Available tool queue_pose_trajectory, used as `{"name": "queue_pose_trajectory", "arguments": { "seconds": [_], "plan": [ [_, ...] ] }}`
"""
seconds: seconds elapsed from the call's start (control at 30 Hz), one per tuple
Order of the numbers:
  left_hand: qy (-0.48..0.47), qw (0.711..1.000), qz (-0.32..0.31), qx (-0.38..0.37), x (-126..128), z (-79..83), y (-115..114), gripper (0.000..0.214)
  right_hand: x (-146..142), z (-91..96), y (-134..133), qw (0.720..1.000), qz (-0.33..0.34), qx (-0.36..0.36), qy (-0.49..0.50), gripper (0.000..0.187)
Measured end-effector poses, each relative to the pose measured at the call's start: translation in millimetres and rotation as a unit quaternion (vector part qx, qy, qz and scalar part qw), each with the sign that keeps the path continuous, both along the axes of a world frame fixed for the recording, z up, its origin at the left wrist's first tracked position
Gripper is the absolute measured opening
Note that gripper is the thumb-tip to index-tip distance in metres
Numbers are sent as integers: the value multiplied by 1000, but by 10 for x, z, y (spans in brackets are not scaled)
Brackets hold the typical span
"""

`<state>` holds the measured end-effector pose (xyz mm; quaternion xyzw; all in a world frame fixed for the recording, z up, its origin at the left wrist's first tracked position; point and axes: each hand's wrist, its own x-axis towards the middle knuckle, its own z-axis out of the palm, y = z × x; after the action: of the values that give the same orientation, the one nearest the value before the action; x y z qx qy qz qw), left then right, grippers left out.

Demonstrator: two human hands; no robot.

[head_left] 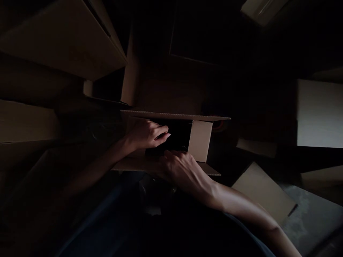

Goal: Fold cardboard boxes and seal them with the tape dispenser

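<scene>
An open cardboard box point(199, 141) lies in front of me, its near and far flaps folded outward and its inside too dark to see into. Above its left side is my left hand point(146, 135), fingers bent and tips pressed together near the opening. Whether anything is pinched there I cannot make out. My right hand point(184, 169) curls over the near edge of the box, beside the near flap point(134, 165). Its fingertips are partly hidden in shadow.
Larger cardboard boxes point(66, 43) stand at the upper left, with another box point(26, 123) below them. A pale box point(320, 114) is at the right. A cardboard piece point(264, 192) lies at the lower right. Much of the scene is dark.
</scene>
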<state>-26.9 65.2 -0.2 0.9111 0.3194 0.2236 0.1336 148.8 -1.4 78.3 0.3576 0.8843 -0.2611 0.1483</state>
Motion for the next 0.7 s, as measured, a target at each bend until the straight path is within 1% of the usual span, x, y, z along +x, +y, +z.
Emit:
{"name": "queue_pose_trajectory", "arguments": {
  "seconds": [0.1, 0.27, 0.43, 0.53, 0.7],
  "plan": [
    [-15, 1000, -1, -25, -3, 33, 6, 29, 12, -26, 23, 1000, 0, -13, 10, 14],
    [-27, 995, 11, -93, -19, 70, 14, 28, 46, -84, 58, 998, -3, -37, 40, 20],
    [-41, 986, 17, -161, -26, 85, 30, 27, 49, -69, 115, 997, -5, -53, 54, 24],
    [-38, 983, 22, -176, -31, 94, 34, 28, 49, -61, 141, 997, -2, -51, 59, 24],
    [-40, 983, 26, -175, -32, 102, 33, 28, 70, -76, 173, 997, 3, -54, 57, 23]
  ]
}}
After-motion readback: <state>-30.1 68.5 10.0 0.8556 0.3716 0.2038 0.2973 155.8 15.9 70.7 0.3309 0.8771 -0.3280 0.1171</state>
